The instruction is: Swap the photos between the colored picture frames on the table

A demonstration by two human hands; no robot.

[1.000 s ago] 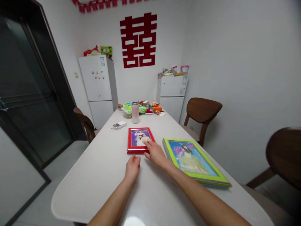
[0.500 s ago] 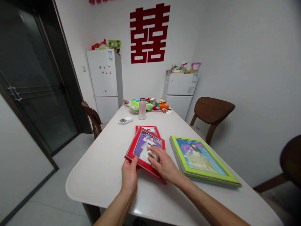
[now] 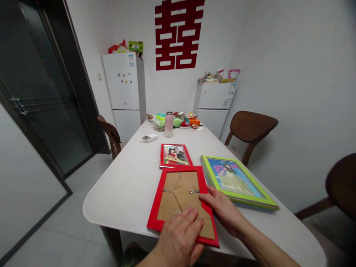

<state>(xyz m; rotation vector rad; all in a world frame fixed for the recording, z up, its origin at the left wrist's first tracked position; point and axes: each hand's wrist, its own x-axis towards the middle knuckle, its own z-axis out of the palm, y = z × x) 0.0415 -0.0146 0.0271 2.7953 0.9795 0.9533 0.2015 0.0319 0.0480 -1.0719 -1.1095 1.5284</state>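
A red picture frame [image 3: 178, 193] lies face down near the front edge of the white table [image 3: 133, 178], its brown cardboard back and metal clips showing. My left hand [image 3: 179, 237] rests flat on the back's near end, fingers stretched out. My right hand [image 3: 222, 209] touches the frame's right edge with fingers extended. Beyond it lies a second, smaller red frame [image 3: 174, 155] face up with a photo of two people. A larger green frame [image 3: 236, 181] with a photo lies face up to the right.
A pink bottle [image 3: 168, 125], a small white device [image 3: 149, 138] and a heap of colourful packets [image 3: 178, 121] sit at the table's far end. Brown chairs [image 3: 250, 129] stand on both sides. Two white fridges [image 3: 125, 92] stand against the back wall. A dark glass door is on the left.
The top red frame was lifted off the frame beneath, turned over and laid face down nearer me. Both hands came back toward the front edge with it.
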